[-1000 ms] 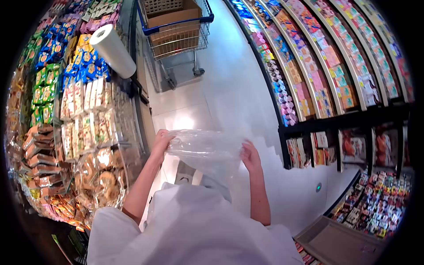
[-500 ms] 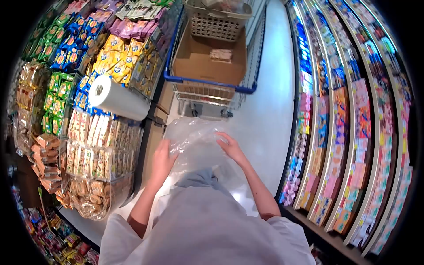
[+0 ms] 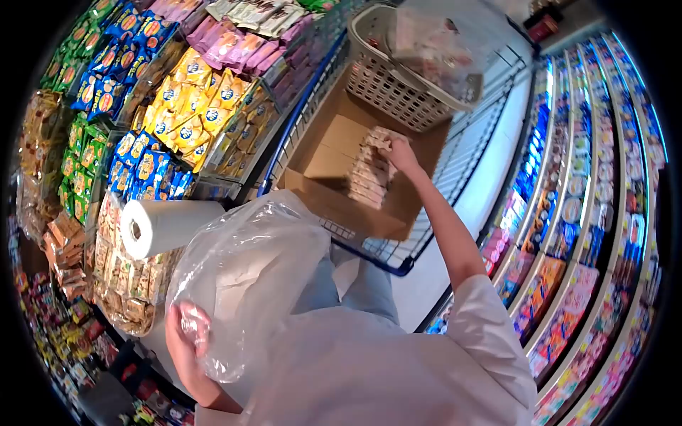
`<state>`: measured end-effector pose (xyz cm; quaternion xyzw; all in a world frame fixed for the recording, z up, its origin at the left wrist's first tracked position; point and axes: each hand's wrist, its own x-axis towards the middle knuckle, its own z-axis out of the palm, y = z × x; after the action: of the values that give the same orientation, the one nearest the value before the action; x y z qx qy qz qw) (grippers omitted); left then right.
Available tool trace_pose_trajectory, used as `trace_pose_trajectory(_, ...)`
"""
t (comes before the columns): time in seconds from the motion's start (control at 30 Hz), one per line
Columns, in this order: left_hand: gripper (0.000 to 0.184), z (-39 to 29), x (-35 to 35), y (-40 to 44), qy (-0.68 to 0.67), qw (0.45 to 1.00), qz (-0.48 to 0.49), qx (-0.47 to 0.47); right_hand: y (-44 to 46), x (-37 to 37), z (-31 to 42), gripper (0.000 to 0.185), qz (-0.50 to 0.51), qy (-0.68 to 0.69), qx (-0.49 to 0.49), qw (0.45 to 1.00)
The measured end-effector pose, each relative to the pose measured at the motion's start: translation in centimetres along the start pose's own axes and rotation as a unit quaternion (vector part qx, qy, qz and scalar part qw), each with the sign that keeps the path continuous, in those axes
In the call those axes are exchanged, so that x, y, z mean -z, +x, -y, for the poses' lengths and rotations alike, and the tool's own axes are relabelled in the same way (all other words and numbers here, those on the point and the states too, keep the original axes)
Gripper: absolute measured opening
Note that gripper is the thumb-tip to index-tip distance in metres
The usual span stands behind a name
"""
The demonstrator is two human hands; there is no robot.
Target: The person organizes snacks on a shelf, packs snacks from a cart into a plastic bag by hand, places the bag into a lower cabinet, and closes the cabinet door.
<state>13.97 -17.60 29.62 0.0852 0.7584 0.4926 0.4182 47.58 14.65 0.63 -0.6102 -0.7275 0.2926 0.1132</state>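
My left hand (image 3: 188, 337) is curled round the edge of a large clear plastic bag (image 3: 263, 263), which hangs spread in front of my body. My right hand (image 3: 401, 154) reaches into the shopping cart. Its fingers are closed on the upper end of a wrapped snack pack (image 3: 380, 136), at the top of a row of similar wrapped packs (image 3: 367, 181). These packs lie on the floor of a cardboard box (image 3: 323, 153) inside the cart.
A perforated plastic basket (image 3: 398, 89) holding a bagged bundle (image 3: 433, 35) sits at the cart's (image 3: 273, 160) far end. To the left are a roll of plastic bags (image 3: 170, 224) and bins of yellow snack packets (image 3: 195, 106). Stocked shelves (image 3: 568, 234) line the right.
My right hand has left the plastic bag and moved into the cart to the snack packs. My left hand has drawn the bag left and toward me. The view has turned and the cart appears nearer.
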Motion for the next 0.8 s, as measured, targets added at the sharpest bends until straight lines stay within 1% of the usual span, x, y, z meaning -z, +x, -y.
trace_pose_trajectory(0.03, 0.04, 0.0, -0.6, -0.8, -0.039, 0.999, 0.022, -0.018, 2.9, -2.6, -2.4, 0.049, 0.029, -0.14, -0.001, 0.99)
trace_pose_trajectory(0.07, 0.04, 0.0, -1.6, -1.5, -0.077, 0.995, 0.043, -0.038, 5.0, -4.8, -5.1, 0.055, 0.041, -0.17, -0.015, 0.985)
trace_pose_trajectory(0.1, 0.04, 0.0, -3.6, -2.6, -0.145, 0.984, -0.107, -0.008, 6.6, -6.3, -7.0, 0.061, 0.054, -0.199, -0.027, 0.978)
trace_pose_trajectory(0.17, 0.038, -0.1, -6.5, -4.4, -0.119, 0.975, -0.174, -0.074, 8.6, -7.8, -8.1, 0.055, 0.047, -0.269, -0.045, 0.961)
trace_pose_trajectory(0.2, 0.038, 1.3, -5.5, -5.2, -0.112, 0.972, -0.19, -0.079, 10.3, -9.8, -10.4, 0.052, 0.029, -0.301, -0.029, 0.953)
trace_pose_trajectory(0.23, 0.029, 3.7, -3.0, -6.0, -0.085, 0.969, -0.202, -0.118, 11.6, -12.3, -13.0, 0.049, 0.013, -0.335, -0.017, 0.942)
trace_pose_trajectory(0.27, 0.036, 3.7, -4.1, -6.6, -0.067, 0.966, -0.212, -0.131, 12.1, -12.6, -13.4, 0.045, 0.027, -0.318, -0.029, 0.947)
trace_pose_trajectory(0.3, 0.047, 3.8, -5.2, -7.2, -0.049, 0.963, -0.223, -0.145, 12.0, -12.2, -13.1, 0.045, 0.039, -0.315, -0.023, 0.948)
trace_pose_trajectory(0.33, 0.045, 2.1, -10.3, -6.8, 0.091, 0.933, -0.281, -0.205, 11.9, -10.9, -11.9, 0.044, 0.131, -0.332, -0.03, 0.934)
trace_pose_trajectory(0.37, 0.045, 0.8, -11.8, -6.7, 0.163, 0.909, -0.304, -0.234, 11.9, -10.2, -11.1, 0.044, 0.219, -0.347, -0.038, 0.911)
trace_pose_trajectory(0.4, 0.044, -0.4, -13.3, -6.5, 0.232, 0.877, -0.332, -0.259, 12.2, -11.6, -12.7, 0.042, 0.151, -0.348, -0.01, 0.925)
trace_pose_trajectory(0.43, 0.042, -1.4, -12.4, -5.9, 0.008, 0.975, -0.063, -0.214, 12.7, -14.5, -15.4, 0.042, 0.15, -0.346, -0.008, 0.926)
trace_pose_trajectory(0.47, 0.042, -1.8, -13.1, -5.4, -0.113, 0.97, 0.082, -0.201, 13.4, -17.7, -18.3, 0.044, 0.117, -0.35, -0.023, 0.929)
trace_pose_trajectory(0.5, 0.041, -2.2, -13.7, -4.9, -0.221, 0.939, 0.216, -0.149, 13.7, -17.1, -18.1, 0.044, 0.098, -0.352, -0.026, 0.931)
trace_pose_trajectory(0.53, 0.039, -2.3, -15.6, -4.3, -0.138, 0.98, -0.092, -0.112, 13.9, -16.5, -17.7, 0.045, 0.079, -0.353, -0.028, 0.932)
trace_pose_trajectory(0.57, 0.039, -2.3, -16.9, -4.6, -0.048, 0.912, -0.403, -0.059, 13.3, -12.6, -13.6, 0.05, 0.127, -0.331, -0.001, 0.935)
trace_pose_trajectory(0.6, 0.04, -1.5, -16.1, -4.1, -0.015, 0.928, -0.353, -0.115, 12.0, -9.7, -10.8, 0.056, 0.18, -0.312, 0.013, 0.933)
trace_pose_trajectory(0.63, 0.04, -0.7, -15.4, -3.5, 0.017, 0.938, -0.302, -0.171, 12.1, -9.5, -9.9, 0.056, 0.181, -0.313, 0.025, 0.932)
trace_pose_trajectory(0.67, 0.042, -1.6, -16.2, -3.5, 0.034, 0.951, -0.275, -0.14, 12.1, -9.5, -9.0, 0.062, 0.155, -0.201, -0.041, 0.966)
trace_pose_trajectory(0.7, 0.044, -2.4, -16.8, -3.7, 0.042, 0.962, -0.239, -0.124, 11.4, -9.8, -8.0, 0.068, 0.135, -0.086, -0.106, 0.981)
trace_pose_trajectory(0.73, 0.046, -3.2, -17.3, -4.0, 0.051, 0.972, -0.203, -0.108, 10.2, -7.9, -6.1, 0.068, 0.147, -0.087, -0.093, 0.981)
trace_pose_trajectory(0.77, 0.048, -3.6, -17.2, -4.3, 0.05, 0.981, -0.153, -0.11, 8.5, -3.2, -3.2, 0.066, 0.277, 0.158, -0.108, 0.941)
trace_pose_trajectory(0.8, 0.046, -3.4, -16.9, -4.5, 0.06, 0.979, -0.151, -0.119, 7.1, 1.2, -0.6, 0.064, 0.385, 0.388, -0.121, 0.829)
